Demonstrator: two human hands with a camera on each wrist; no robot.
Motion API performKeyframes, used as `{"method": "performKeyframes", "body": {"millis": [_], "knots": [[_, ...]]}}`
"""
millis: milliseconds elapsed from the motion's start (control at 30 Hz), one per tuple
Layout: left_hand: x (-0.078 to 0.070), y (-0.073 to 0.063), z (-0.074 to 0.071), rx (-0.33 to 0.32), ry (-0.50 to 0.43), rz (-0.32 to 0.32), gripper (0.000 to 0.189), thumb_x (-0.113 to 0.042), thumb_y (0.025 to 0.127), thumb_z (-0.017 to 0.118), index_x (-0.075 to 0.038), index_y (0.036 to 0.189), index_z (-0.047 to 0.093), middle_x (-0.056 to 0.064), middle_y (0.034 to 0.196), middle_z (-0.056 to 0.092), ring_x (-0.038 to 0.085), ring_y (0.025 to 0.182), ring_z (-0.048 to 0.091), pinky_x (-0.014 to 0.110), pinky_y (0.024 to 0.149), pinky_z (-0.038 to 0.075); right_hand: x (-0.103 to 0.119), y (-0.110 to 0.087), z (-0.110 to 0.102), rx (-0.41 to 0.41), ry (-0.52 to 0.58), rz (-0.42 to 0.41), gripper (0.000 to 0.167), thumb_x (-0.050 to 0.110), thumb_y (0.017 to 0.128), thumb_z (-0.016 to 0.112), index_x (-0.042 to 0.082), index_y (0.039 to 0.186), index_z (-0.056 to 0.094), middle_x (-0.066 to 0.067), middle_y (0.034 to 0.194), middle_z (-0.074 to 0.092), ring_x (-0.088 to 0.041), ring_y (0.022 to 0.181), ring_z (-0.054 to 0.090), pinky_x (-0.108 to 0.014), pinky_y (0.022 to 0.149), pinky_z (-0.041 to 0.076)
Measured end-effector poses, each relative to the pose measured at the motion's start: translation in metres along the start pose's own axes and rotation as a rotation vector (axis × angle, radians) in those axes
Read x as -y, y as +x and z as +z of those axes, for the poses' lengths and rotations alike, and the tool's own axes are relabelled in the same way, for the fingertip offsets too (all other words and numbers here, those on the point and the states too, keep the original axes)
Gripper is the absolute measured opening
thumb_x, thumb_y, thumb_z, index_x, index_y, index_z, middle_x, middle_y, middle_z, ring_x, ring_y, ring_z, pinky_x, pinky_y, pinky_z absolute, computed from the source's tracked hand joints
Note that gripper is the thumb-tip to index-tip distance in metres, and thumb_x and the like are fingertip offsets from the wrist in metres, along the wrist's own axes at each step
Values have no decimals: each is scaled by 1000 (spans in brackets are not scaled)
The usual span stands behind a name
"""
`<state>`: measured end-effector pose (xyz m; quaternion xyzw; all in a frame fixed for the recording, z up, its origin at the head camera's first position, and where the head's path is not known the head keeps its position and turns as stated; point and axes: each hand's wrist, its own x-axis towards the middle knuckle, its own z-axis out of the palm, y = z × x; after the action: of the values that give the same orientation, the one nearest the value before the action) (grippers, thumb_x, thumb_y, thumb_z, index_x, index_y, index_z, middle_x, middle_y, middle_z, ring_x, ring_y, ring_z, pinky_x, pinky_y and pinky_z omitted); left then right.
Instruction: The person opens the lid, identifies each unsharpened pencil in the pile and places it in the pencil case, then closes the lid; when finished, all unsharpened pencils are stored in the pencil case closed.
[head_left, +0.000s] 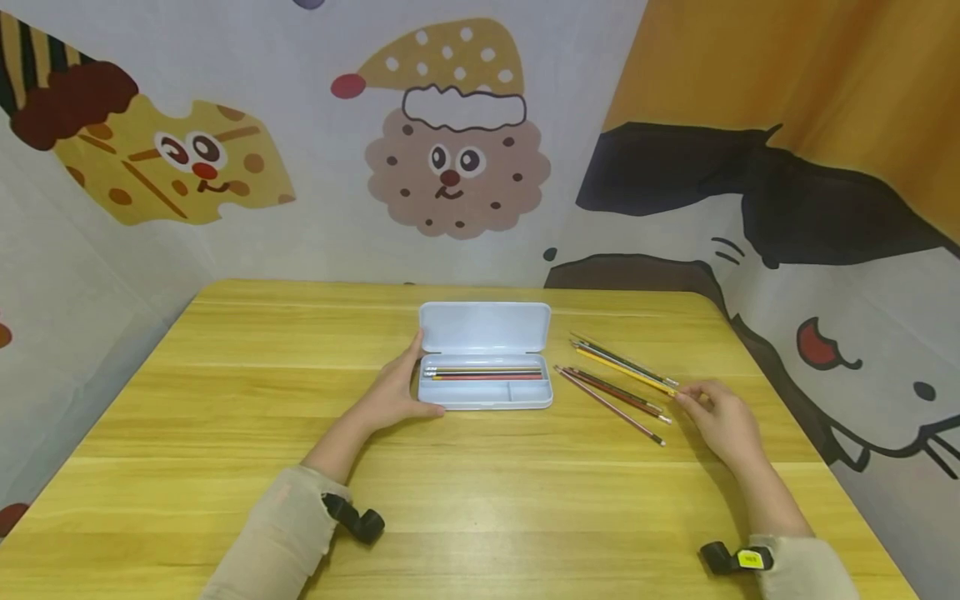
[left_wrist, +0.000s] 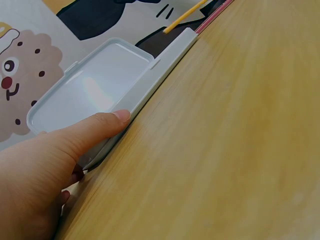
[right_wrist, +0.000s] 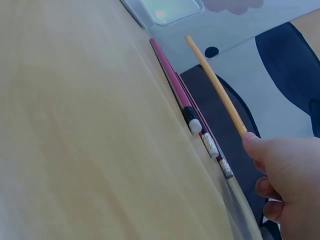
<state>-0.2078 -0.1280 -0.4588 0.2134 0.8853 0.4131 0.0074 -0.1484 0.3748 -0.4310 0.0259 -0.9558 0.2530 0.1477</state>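
A pale blue pencil case lies with its lid raised on the table, several pencils in its long back compartment. My left hand grips the case's left end, thumb along its front edge; its other fingers are partly hidden. On the right, my right hand pinches the end of a yellow pencil between thumb and fingertips. That pencil looks lifted clear of the tabletop in the right wrist view. Several loose pencils, among them a red-striped pencil with a white eraser tip, lie between the case and my right hand.
The wood-grain table meets a wall covering printed with cartoon figures along its back. In the case's front half are a longer compartment and a small square compartment. Each sleeve carries a black wrist camera.
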Motion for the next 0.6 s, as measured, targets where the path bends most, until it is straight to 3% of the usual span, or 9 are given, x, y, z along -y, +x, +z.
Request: {"method": "performKeyframes", "body": {"millis": [133, 300, 600], "knots": [[0, -1, 0, 5, 7, -6, 137, -46, 62, 88, -22, 153, -11, 10, 156, 18, 27, 142, 14, 46, 114, 13, 6, 0, 2, -19, -4, -42, 25, 27, 96, 60, 4, 104, 67, -7, 96, 62, -21, 72, 52, -30, 54, 43], [0, -1, 0, 4, 14, -8, 137, -47, 62, 88, -22, 153, -11, 10, 156, 18, 27, 142, 14, 46, 114, 13, 18, 1, 4, -2, 20, -80, 25, 27, 95, 60, 5, 106, 67, -3, 93, 59, -16, 65, 47, -26, 45, 40], [-1, -1, -1, 6, 9, -8, 136, -47, 62, 87, -23, 153, -12, 10, 157, 15, 28, 142, 13, 47, 114, 12, 39, 5, 16, 35, 47, -133, 18, 22, 94, 64, 7, 103, 67, -4, 96, 61, -18, 73, 52, -26, 55, 46]]}}
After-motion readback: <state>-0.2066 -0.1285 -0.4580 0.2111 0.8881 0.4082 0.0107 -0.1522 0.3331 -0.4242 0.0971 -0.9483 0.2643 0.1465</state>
